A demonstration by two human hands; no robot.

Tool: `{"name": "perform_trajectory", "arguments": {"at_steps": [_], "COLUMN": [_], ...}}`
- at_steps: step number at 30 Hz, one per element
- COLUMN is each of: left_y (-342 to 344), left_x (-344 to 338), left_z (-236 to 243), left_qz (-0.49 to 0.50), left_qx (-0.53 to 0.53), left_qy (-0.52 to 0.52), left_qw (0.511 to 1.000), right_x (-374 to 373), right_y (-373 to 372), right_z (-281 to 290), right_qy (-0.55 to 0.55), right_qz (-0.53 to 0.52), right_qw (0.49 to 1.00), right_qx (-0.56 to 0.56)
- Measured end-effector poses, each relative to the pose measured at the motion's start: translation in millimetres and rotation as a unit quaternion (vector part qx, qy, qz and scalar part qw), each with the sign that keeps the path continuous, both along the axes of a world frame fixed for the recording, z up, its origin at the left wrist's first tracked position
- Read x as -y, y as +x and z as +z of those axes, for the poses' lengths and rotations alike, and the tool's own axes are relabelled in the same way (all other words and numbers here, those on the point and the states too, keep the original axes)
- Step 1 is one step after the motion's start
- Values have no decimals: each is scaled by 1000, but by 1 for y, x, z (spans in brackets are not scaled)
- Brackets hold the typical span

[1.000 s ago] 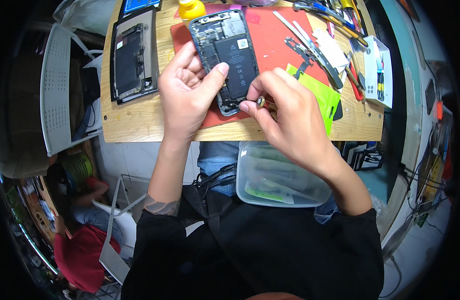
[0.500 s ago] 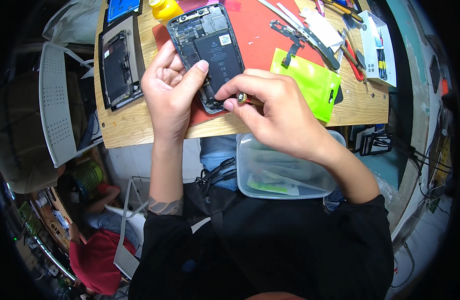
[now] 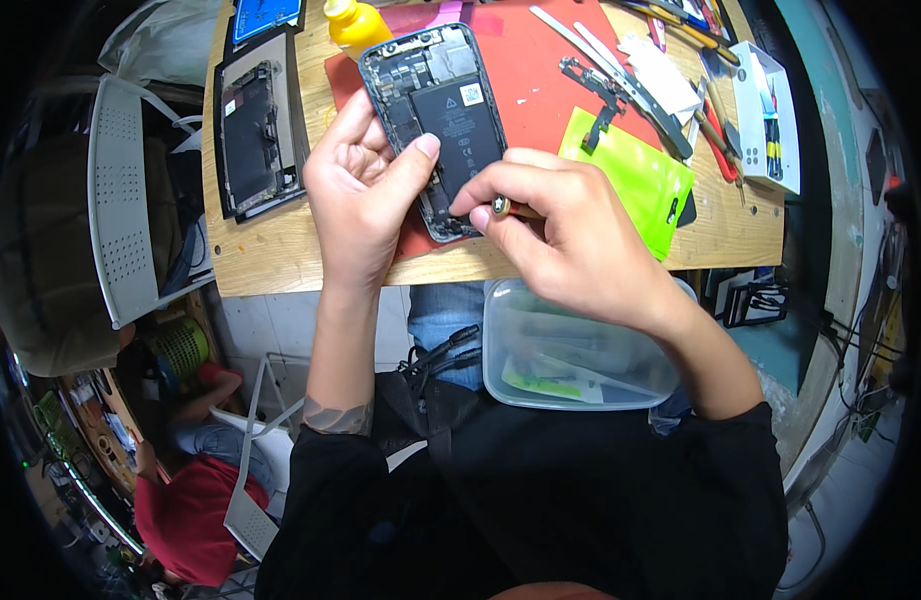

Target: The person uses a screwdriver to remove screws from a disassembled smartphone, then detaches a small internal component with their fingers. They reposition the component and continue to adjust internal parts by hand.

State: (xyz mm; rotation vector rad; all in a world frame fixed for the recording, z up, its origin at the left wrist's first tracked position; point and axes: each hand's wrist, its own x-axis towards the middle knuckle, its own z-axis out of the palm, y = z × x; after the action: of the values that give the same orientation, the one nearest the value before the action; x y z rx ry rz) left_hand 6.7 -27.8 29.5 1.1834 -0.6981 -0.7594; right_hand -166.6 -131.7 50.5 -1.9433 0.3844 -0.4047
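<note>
An opened phone (image 3: 459, 135) with its black battery and boards exposed lies tilted in my left hand (image 3: 366, 195). My left thumb presses on its left edge, with the fingers behind it. Over the phone's lower end, my right hand (image 3: 581, 220) pinches thumb and index finger close together at the inner parts. A screwdriver (image 3: 502, 205) with a brass-coloured end is tucked in that same hand; its tip is hidden. Whether the fingertips also grip a tiny part cannot be made out. Beneath the phone is a red mat (image 3: 531, 95).
Right of my hands lie a lime-green pouch (image 3: 646, 185), a flex cable (image 3: 599, 92), tweezers (image 3: 587, 40) and several tools. A white box (image 3: 758, 75) stands farther right. Left are a yellow bottle (image 3: 355, 25) and a removed phone screen (image 3: 251, 145). A clear plastic tub (image 3: 581, 398) sits below the table edge.
The whole view has shifted, so table, phone and hands appear slightly farther right and lower. Both hands keep nearly the same grip on the phone and screwdriver.
</note>
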Motion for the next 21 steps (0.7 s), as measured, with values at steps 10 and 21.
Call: {"name": "perform_trajectory", "arguments": {"at_steps": [10,21], "left_y": [-1,-2], "left_x": [-1,-3], "left_z": [2,1], "left_qz": [-1,-5], "left_qx": [-21,-34], "left_qy": [-12,-30], "left_qw": [1000,999], "right_x": [-4,-5], "right_y": [0,12], "right_z": [0,4], "right_qy": [-4,-118], "right_qz": [-12,-78], "right_qw": [1000,988], "right_qx": [6,56]}}
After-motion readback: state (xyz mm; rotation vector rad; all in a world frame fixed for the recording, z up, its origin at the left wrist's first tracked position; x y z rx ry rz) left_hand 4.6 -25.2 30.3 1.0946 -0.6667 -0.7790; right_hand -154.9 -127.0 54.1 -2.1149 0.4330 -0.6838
